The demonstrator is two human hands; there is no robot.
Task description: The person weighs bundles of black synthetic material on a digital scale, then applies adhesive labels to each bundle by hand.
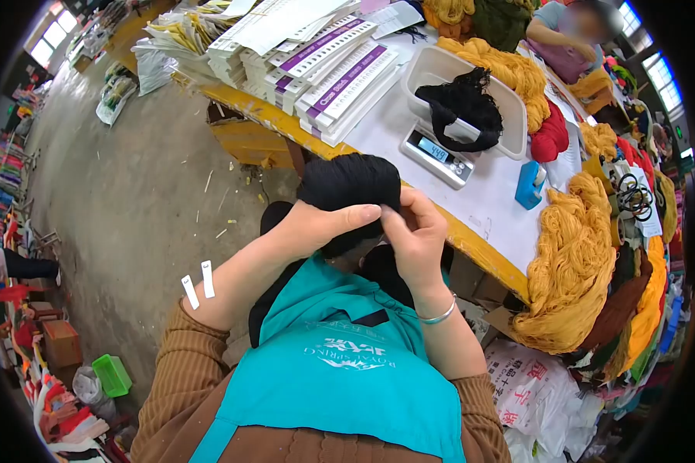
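Note:
A thick skein of black thread [350, 180] is raised in front of my lap, beside the table edge. My left hand [316, 226] is closed around its lower side, thumb laid across the strands. My right hand [417, 238] is also closed, thumb and forefinger pinched at the skein's right edge near my left thumb. What lies between those fingertips is too small to make out. Two small white labels [198, 285] stick to my left forearm, and a silver bracelet [439, 309] circles my right wrist.
On the table [483, 247], a digital scale [439, 157] bears a white plastic tub [513, 133] holding black thread. Stacks of printed cards [344, 81], a blue tape dispenser [530, 185], scissors [635, 197] and yellow skeins [570, 266] surround it. A co-worker [567, 38] sits across.

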